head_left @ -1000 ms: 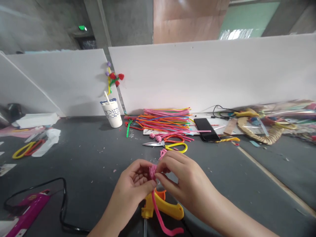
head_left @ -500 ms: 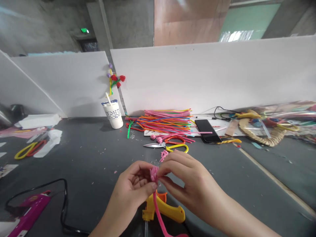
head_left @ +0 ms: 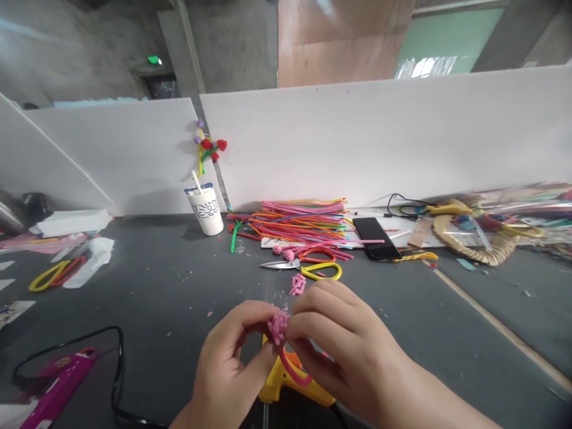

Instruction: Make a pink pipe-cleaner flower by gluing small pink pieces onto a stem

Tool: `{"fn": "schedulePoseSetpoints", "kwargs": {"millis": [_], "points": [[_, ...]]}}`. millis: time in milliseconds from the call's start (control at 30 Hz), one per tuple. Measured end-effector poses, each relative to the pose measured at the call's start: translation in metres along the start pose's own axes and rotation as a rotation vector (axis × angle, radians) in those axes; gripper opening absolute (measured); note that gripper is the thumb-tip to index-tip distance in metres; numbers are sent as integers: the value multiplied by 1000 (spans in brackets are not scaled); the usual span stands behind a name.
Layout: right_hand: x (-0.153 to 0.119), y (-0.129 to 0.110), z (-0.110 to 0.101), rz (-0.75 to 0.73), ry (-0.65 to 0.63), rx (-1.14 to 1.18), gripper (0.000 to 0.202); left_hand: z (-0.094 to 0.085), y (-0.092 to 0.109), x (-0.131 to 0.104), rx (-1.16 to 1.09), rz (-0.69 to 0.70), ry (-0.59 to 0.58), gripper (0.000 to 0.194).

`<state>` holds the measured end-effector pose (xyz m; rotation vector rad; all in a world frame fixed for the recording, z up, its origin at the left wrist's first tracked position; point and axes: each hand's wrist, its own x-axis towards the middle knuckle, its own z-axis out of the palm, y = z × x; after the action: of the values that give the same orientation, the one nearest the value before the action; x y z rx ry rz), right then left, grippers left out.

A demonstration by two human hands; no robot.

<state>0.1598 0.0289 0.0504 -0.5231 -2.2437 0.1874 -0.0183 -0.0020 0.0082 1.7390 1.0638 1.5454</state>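
Between my hands is a pink pipe-cleaner flower, its head a tight cluster of short looped pieces. My left hand is closed, pinching the head from the left with thumb and forefinger. From the right, my right hand pinches the same head with its fingertips. A pink stem curves down below the head towards my right hand; its lower end is partly hidden. Under the hands lies a yellow glue gun, partly covered. Just beyond them rests a small heap of pink pieces.
Scissors with red and yellow handles lie ahead, in front of a pile of coloured pipe cleaners. A phone is right of them. A white cup stands left. A magenta tool and black cord occupy the near left.
The flower head has tilted and dropped slightly, so its top faces me more. Its stem now bends to the right. Both hands have shifted a little lower.
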Motion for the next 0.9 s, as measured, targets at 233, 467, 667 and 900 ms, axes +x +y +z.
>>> {"fn": "schedulePoseSetpoints", "kwargs": {"millis": [233,467,667,900], "points": [[-2,0,2,-22,-4,-22,12,0,-1,0,-11,11,13,28],[0,-3,-8,69,-16,172,12,6,3,-2,-85,-38,142,25],[2,-2,-4,37,-24,66,14,2,2,-3,-44,-34,43,32],[-1,-4,-5,80,10,198,11,2,-1,-1,-222,-203,65,22]]}}
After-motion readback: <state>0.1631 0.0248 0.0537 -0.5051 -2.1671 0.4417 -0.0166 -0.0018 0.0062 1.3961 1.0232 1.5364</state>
